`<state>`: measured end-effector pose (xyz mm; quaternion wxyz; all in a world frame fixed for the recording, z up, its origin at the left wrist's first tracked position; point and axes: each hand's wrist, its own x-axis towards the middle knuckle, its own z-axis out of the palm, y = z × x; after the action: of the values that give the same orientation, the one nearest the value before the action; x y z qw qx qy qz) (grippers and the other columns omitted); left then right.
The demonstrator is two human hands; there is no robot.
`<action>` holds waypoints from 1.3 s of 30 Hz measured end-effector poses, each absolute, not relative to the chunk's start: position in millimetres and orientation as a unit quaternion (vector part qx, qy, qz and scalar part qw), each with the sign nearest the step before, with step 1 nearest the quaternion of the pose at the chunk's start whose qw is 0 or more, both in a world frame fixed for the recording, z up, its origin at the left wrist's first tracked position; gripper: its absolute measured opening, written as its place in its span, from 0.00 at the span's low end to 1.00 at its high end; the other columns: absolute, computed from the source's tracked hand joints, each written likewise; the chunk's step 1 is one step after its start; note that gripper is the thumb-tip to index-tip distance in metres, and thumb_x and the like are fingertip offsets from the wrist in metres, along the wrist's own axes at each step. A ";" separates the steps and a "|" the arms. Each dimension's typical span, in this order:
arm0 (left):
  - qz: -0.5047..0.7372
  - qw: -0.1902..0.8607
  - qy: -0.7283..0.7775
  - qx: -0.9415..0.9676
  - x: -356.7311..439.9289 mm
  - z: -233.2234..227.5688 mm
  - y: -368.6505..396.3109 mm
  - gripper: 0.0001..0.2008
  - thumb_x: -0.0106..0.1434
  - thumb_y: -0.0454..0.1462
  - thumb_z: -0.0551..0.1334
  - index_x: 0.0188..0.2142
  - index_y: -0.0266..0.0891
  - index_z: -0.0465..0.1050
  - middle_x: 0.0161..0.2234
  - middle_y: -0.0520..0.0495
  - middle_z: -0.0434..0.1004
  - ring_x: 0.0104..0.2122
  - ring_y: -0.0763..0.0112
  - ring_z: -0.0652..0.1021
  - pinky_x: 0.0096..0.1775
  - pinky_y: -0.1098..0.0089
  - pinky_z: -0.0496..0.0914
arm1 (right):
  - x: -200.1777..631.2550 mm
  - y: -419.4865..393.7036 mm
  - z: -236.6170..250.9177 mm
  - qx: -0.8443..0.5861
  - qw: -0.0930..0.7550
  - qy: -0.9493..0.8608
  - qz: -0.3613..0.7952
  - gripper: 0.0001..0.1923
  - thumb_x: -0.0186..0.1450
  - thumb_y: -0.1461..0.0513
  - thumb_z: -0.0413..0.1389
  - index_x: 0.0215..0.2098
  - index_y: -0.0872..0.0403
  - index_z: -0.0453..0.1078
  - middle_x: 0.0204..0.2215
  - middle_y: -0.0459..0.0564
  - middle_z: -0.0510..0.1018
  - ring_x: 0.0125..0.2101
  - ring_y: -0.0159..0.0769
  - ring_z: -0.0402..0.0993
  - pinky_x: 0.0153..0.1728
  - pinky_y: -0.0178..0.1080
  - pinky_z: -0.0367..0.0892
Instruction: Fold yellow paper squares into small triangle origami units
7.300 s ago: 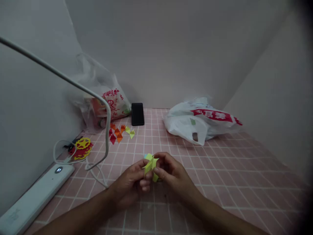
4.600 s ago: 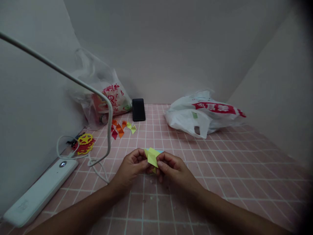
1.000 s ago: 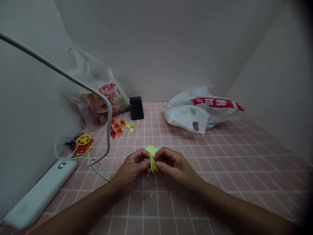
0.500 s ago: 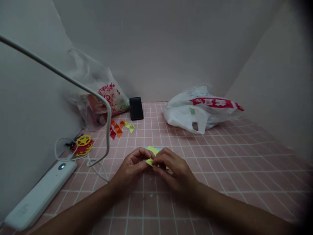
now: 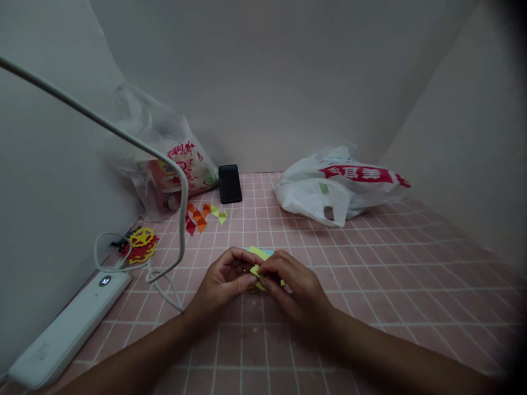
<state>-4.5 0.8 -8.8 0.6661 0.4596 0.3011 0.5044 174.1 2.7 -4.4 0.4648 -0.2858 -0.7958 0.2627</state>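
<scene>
A small folded piece of yellow paper (image 5: 254,270) is between my two hands, partly hidden by the fingers. My right hand (image 5: 290,280) pinches it between thumb and fingertips. From the other side, my left hand (image 5: 228,280) has its thumb and curled fingers closed on the paper's left edge. Just beyond and beneath the fingers lie flat yellow sheets (image 5: 258,252), with a light blue sheet (image 5: 268,252) showing under them. Farther off, to the left, sit several small folded paper pieces in red, orange (image 5: 201,224) and yellow (image 5: 222,217).
A white power bank (image 5: 69,332) with a looped cable (image 5: 183,219) is on the left, near red and yellow cut-out shapes (image 5: 142,245). At the back are a filled plastic bag (image 5: 195,164), a black phone (image 5: 230,184) and a white bag (image 5: 313,192). Walls enclose the pink tiled surface (image 5: 391,285).
The small yellow paper has turned and shifted slightly right between the fingers. My left thumb has moved a little right and down along it. The other things lie as before.
</scene>
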 end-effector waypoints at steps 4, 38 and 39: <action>0.512 0.646 0.316 0.469 -2.3 -5.6 -0.4 0.10 0.55 0.33 0.71 0.36 0.38 0.74 0.39 0.48 0.78 0.39 0.69 0.77 0.42 0.69 0.73 | 173.2 3.3 -4.5 -0.293 0.464 -0.794 0.262 0.07 0.67 0.70 0.53 0.39 0.53 0.67 0.33 0.49 0.73 0.35 0.36 0.70 0.36 0.39 0.65; 0.471 0.310 0.404 0.720 -3.4 0.2 -17.2 0.12 0.61 0.29 0.62 0.44 0.41 0.70 0.41 0.45 0.74 0.33 0.69 0.75 0.37 0.69 0.70 | 172.2 -3.3 -16.4 -0.310 0.453 -0.815 0.186 0.07 0.67 0.70 0.49 0.38 0.51 0.63 0.29 0.47 0.72 0.29 0.35 0.71 0.33 0.38 0.69; 0.477 0.306 0.401 0.720 -3.1 0.7 -16.9 0.12 0.61 0.29 0.62 0.44 0.41 0.70 0.40 0.45 0.74 0.32 0.69 0.75 0.37 0.69 0.70 | 172.4 -3.5 -15.9 -0.312 0.456 -0.811 0.193 0.07 0.67 0.69 0.49 0.38 0.51 0.63 0.29 0.47 0.72 0.29 0.35 0.71 0.33 0.38 0.69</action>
<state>-3.1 -16.9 0.7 0.3064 0.7198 0.4012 0.4765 172.4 -3.5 -15.9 0.4564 -0.3121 -0.8105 0.1932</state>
